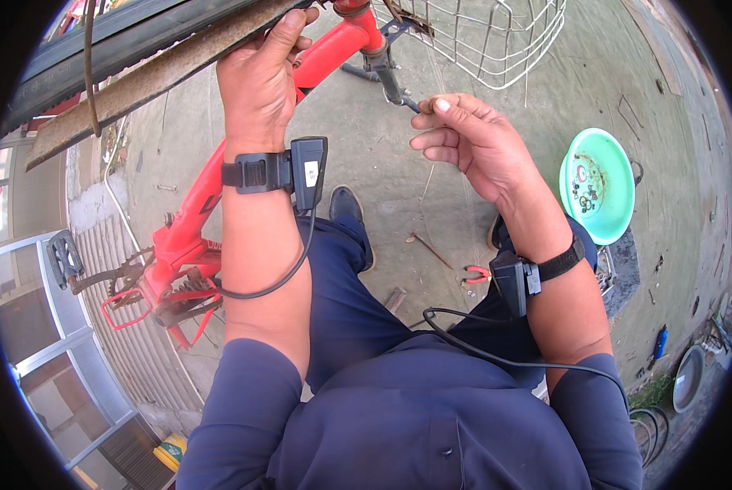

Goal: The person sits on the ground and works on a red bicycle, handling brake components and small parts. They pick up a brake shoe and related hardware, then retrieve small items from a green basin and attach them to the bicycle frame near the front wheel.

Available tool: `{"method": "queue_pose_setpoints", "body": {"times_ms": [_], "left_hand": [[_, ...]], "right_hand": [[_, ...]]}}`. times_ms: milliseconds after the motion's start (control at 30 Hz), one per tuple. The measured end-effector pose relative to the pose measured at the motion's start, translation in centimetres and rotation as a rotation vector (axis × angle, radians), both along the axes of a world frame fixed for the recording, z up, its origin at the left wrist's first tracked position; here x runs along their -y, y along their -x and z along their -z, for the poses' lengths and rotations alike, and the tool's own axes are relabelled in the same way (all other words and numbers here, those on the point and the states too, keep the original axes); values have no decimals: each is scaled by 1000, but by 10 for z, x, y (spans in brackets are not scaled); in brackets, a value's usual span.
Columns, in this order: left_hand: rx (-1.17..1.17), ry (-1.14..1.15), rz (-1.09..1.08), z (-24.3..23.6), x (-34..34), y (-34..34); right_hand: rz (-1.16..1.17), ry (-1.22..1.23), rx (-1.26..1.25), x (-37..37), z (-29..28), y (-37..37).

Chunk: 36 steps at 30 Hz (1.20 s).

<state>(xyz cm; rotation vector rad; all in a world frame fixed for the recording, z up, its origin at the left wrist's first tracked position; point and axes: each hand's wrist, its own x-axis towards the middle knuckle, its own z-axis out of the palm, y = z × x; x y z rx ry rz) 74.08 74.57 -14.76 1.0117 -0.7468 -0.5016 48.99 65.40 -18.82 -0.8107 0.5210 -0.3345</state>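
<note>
A bicycle with a red frame (182,216) stands in front of me and to my left. My left hand (264,73) is closed around the edge of a long, rusty mudguard (149,73) beside the dark tyre (55,77), near the red fork. Its fingers are partly hidden behind the mudguard. My right hand (468,139) is raised to the right of the head tube (386,77), thumb and forefinger pinched together. What lies between those fingertips, if anything, is too small to make out. A dark bar end shows just behind them.
A wire basket (497,37) is at the top. To my right, a light green basin (615,175) holds small parts, beside a grey tray (623,269). Red-handled pliers (477,275) lie on the floor between my legs. A crank with a pedal (64,260) juts out left.
</note>
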Motion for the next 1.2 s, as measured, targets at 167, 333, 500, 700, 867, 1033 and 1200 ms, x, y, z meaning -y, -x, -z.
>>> {"method": "queue_pose_setpoints", "body": {"times_ms": [167,333,500,700,867,1033,1200], "left_hand": [[28,-19,0,-1,-2,-6],[7,-15,12,1,1,-7],[-2,-13,25,1,2,-8],[6,-24,28,1,1,-8],[12,-25,31,2,1,-9],[22,-33,43,0,1,-8],[-54,21,86,-2,0,-3]], "right_hand": [[-3,3,-10,0,0,1],[-10,3,-6,-1,0,0],[-3,-5,-11,-1,-1,1],[-4,-6,-10,-2,-2,1],[-3,-5,-5,-2,-2,1],[-5,-1,1,-2,-2,1],[4,10,8,0,-4,2]]}}
